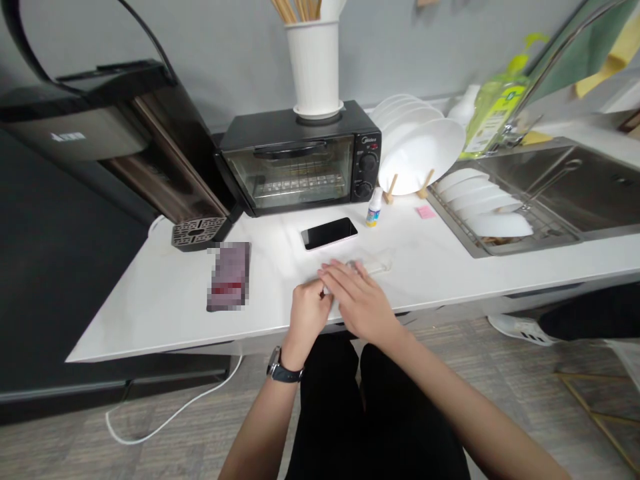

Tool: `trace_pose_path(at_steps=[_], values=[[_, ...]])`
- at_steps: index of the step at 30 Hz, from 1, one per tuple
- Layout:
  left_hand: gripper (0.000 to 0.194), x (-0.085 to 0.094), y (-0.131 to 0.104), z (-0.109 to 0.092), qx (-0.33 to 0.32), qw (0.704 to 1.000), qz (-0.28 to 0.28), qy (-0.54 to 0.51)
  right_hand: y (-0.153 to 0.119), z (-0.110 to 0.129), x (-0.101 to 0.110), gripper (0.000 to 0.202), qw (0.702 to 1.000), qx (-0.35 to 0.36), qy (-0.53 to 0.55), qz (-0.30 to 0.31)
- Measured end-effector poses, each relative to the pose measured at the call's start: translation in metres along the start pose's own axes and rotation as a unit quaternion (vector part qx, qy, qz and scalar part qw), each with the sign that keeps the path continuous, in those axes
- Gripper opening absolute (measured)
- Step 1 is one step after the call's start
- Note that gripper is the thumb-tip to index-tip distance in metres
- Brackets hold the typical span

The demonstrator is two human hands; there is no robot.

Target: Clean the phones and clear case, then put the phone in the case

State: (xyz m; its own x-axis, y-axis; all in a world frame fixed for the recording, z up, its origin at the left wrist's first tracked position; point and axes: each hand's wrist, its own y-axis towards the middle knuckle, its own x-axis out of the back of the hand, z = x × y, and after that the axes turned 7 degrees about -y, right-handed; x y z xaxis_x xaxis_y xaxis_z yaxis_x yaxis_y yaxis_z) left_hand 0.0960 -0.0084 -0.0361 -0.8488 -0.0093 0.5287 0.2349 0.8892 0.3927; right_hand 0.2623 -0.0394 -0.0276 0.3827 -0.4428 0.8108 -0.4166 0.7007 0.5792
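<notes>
My left hand (311,308) is curled closed just above the front of the white counter. A small pale bit shows at its fingers, too hidden to name. Over its fingertips reaches my right hand (364,301), with fingers stretched out side by side; the underside of that hand is hidden. Just beyond the right fingers lies a clear, see-through phone case (381,263), partly covered by the hand. A phone (329,234) with a black screen rests face up farther back. Right of it stands a small white spray bottle (374,208) with a yellow base.
A blurred-out purple item (231,277) lies left on the counter (175,307). Behind stand a water dispenser (170,153), a toaster oven (305,163) with a white utensil pot (316,67), and racked plates (423,153). Rightward are a pink sticky note (426,212) and a sink (545,233).
</notes>
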Motion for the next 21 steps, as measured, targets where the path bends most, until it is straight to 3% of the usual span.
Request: trace_pose_path(at_steps=[3,5,10,12,15,17,21], values=[[0.017,0.001,0.000,-0.003,-0.004,0.998,0.022,-0.057,-0.005,-0.023,0.006,0.061,0.994,-0.101,-0.031,-0.037],[0.017,0.001,0.001,-0.004,-0.005,0.996,0.028,-0.080,-0.005,-0.025,0.006,0.057,0.989,-0.133,-0.034,-0.045],[0.027,0.002,0.001,-0.002,0.002,1.000,-0.004,-0.013,0.001,0.006,-0.001,0.065,1.000,0.003,0.006,0.020],[0.026,0.001,0.001,-0.002,0.004,1.000,0.000,-0.014,-0.001,-0.001,0.002,0.065,1.000,-0.009,-0.011,0.019],[0.019,0.000,0.002,-0.005,0.010,0.998,0.022,-0.054,-0.006,-0.024,0.009,0.061,0.991,-0.118,-0.062,-0.013],[0.019,0.000,0.004,-0.007,0.013,0.998,0.025,-0.065,-0.007,-0.029,0.010,0.061,0.986,-0.152,-0.071,-0.021],[0.025,0.001,0.005,-0.005,0.020,0.999,0.018,-0.045,-0.002,-0.007,0.006,0.061,0.998,-0.059,-0.024,0.019]])
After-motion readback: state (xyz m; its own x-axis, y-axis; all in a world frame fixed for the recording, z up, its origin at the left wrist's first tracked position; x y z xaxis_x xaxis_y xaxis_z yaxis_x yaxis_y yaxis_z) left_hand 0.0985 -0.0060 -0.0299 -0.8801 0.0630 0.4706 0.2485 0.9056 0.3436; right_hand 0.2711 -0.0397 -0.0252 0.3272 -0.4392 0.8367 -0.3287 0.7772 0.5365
